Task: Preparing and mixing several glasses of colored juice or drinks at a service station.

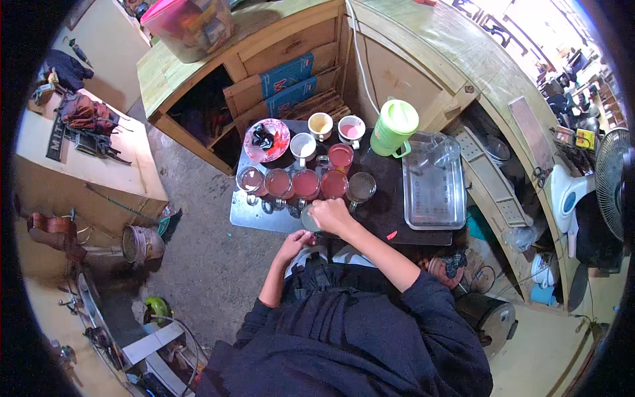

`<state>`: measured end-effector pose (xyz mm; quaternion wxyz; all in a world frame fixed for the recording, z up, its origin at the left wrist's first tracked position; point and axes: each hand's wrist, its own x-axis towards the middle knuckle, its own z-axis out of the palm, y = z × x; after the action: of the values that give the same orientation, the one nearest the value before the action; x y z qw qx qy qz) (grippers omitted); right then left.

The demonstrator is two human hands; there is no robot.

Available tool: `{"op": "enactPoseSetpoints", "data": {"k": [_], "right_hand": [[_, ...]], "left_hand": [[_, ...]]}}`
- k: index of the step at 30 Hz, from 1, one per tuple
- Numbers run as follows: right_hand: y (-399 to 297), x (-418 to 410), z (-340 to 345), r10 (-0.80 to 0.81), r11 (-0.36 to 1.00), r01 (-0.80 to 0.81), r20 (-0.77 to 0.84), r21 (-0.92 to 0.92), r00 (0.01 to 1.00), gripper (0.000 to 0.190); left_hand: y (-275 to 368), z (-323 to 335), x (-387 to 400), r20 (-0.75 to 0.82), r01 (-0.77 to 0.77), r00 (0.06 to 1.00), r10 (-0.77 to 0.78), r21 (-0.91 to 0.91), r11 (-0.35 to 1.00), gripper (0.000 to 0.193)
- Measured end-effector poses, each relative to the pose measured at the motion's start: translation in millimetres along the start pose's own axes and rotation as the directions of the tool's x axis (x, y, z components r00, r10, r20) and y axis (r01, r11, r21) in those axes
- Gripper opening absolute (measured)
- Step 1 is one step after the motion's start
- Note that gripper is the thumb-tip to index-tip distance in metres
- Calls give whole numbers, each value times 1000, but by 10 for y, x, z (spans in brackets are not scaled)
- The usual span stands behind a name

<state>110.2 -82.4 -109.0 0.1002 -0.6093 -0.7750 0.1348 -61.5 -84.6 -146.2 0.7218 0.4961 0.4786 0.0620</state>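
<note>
My right hand [330,216] is closed over the rim of a clear glass mug [310,221] near the table's front edge; what its fingers pinch is hidden. My left hand [299,239] sits just in front of that mug, thumb and fingertips close together, and whether it holds anything is unclear. Beyond them stands a row of glass mugs with pinkish-red drink [305,183], with a greyish one [361,187] at its right end. White cups [302,146] and a pink-rimmed plate [267,140] with a crumpled black plastic bag [262,137] are behind. A lidded green pitcher [394,128] stands at the back right.
A rectangular metal tray [435,218] with a clear plastic item lies on the right of the low dark table [387,213]. A small red scrap [392,234] lies near its front edge. A wooden counter [285,22] curves behind, and a fan [610,183] stands far right.
</note>
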Motion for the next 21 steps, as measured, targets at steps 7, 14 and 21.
{"op": "enactPoseSetpoints", "data": {"k": [7, 14, 21], "right_hand": [[-32, 6, 19, 16, 1000, -16, 12, -9, 1000, 15], [-80, -2, -38, 3, 1000, -3, 14, -21, 1000, 11], [-41, 49, 31, 61, 998, -61, -34, -21, 998, 9]], "left_hand": [[-59, -27, 37, 30, -22, 999, 20, 40, 999, 26], [-138, -75, 76, 33, -18, 999, 16, 42, 999, 26], [-56, -35, 32, 36, -39, 999, 38, 45, 998, 26]]}}
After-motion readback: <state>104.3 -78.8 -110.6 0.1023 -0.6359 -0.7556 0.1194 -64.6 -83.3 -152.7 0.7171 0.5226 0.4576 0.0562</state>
